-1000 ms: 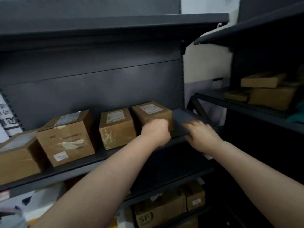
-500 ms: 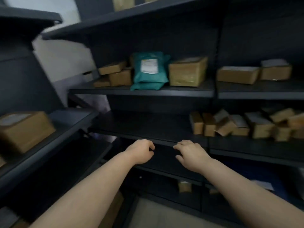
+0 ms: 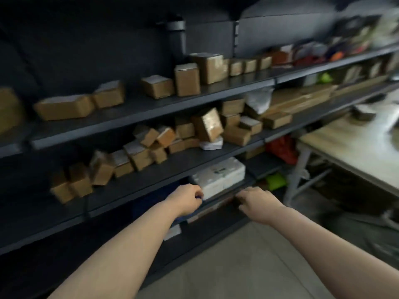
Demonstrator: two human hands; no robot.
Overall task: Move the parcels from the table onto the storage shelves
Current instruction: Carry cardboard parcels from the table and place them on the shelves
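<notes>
Head cam, kinda blurry: left hand point(image 3: 186, 198) is making a fist w/ nothing in it, right hand point(image 3: 258, 200) is hanging loose, fingers drooping, also empty. Brown parcels point(image 3: 187, 79) are sitting on the shelves point(image 3: 138, 114), a couple more lying on the bench point(image 3: 349, 147) far right.

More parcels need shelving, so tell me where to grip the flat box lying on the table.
Probably take the flat box from above, gripping its opposite side edges. It lies flat and low on the table, and its sides seem free. Blur hides finer detail.
</notes>
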